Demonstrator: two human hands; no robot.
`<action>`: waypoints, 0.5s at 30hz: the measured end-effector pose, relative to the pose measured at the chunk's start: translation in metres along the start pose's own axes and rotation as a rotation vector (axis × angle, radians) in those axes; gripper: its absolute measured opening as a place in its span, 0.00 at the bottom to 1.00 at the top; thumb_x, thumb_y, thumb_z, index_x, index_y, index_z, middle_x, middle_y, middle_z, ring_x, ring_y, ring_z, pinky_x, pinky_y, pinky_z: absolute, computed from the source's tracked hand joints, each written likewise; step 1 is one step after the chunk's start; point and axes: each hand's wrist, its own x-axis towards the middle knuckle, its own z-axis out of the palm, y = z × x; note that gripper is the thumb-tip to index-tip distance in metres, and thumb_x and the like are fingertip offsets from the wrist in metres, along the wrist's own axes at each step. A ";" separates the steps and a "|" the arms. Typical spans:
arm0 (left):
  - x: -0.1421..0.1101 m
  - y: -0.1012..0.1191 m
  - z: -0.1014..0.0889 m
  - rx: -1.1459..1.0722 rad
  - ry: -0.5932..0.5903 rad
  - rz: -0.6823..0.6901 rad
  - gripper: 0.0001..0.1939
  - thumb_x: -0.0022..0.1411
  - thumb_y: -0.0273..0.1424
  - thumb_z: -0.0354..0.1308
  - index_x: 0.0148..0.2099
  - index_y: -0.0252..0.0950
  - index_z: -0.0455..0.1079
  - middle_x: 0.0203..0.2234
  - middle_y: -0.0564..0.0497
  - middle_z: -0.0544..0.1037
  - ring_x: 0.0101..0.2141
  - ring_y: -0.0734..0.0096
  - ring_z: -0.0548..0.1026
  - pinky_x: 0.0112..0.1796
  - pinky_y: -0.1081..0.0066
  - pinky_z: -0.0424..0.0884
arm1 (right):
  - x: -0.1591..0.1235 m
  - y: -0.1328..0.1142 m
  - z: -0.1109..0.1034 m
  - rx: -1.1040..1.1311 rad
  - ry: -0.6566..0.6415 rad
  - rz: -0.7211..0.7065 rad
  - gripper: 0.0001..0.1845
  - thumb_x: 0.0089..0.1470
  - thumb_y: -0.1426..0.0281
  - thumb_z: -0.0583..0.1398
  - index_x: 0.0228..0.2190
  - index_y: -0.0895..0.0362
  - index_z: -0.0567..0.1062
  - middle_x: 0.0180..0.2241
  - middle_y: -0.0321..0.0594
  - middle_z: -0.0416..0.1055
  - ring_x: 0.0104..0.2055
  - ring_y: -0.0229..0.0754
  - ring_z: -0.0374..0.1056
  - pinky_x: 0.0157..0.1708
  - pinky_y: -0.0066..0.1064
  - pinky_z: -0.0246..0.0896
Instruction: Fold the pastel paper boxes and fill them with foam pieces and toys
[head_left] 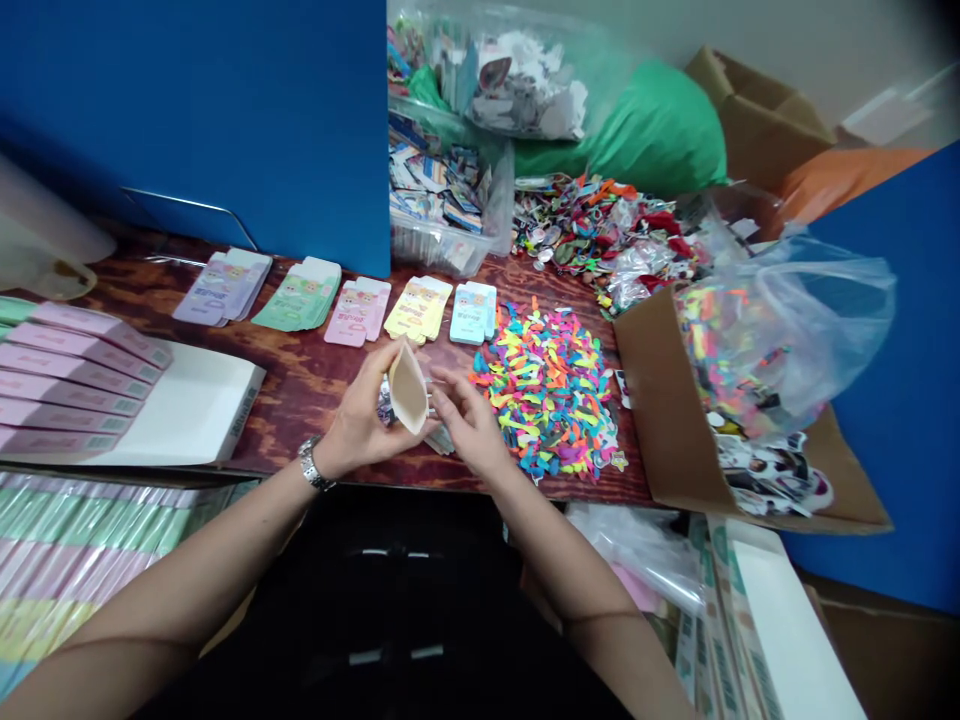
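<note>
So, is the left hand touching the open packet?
Touching: the head view shows the left hand gripping the open packet at its side, with no gap between them.

light was even; glare streaked the wrapped packs [82, 540]; edges looked stretched, the top-right corner black; fine detail blurred

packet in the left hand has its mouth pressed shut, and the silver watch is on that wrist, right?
No, the packet is open, its tan inside showing in the head view; the left hand holds it, with the silver watch on that wrist.
</note>
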 end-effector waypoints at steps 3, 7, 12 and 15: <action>-0.002 -0.007 -0.008 0.091 0.071 -0.033 0.45 0.51 0.39 0.70 0.66 0.37 0.53 0.55 0.39 0.68 0.55 0.50 0.70 0.55 0.53 0.69 | -0.017 0.010 -0.021 -0.759 -0.076 -0.034 0.25 0.60 0.58 0.59 0.56 0.53 0.69 0.53 0.48 0.70 0.54 0.51 0.67 0.53 0.43 0.66; -0.010 -0.017 -0.008 0.076 -0.030 -0.179 0.43 0.53 0.40 0.68 0.65 0.35 0.53 0.55 0.39 0.68 0.55 0.53 0.70 0.54 0.55 0.69 | -0.030 0.026 -0.033 -1.257 -0.172 0.102 0.27 0.55 0.56 0.64 0.53 0.56 0.71 0.50 0.52 0.70 0.53 0.55 0.65 0.45 0.42 0.68; -0.020 -0.024 0.002 0.094 -0.104 -0.293 0.39 0.55 0.39 0.65 0.64 0.33 0.54 0.54 0.39 0.69 0.53 0.55 0.71 0.52 0.57 0.70 | -0.034 0.035 -0.035 -1.004 0.004 0.096 0.13 0.58 0.62 0.63 0.42 0.55 0.75 0.42 0.46 0.74 0.43 0.47 0.70 0.38 0.35 0.67; -0.021 -0.027 -0.001 0.179 -0.090 -0.291 0.37 0.54 0.40 0.65 0.61 0.34 0.57 0.51 0.41 0.70 0.50 0.57 0.72 0.51 0.59 0.70 | -0.034 0.022 -0.052 -0.544 0.108 -0.002 0.08 0.62 0.65 0.57 0.38 0.55 0.74 0.33 0.38 0.75 0.34 0.40 0.72 0.35 0.31 0.67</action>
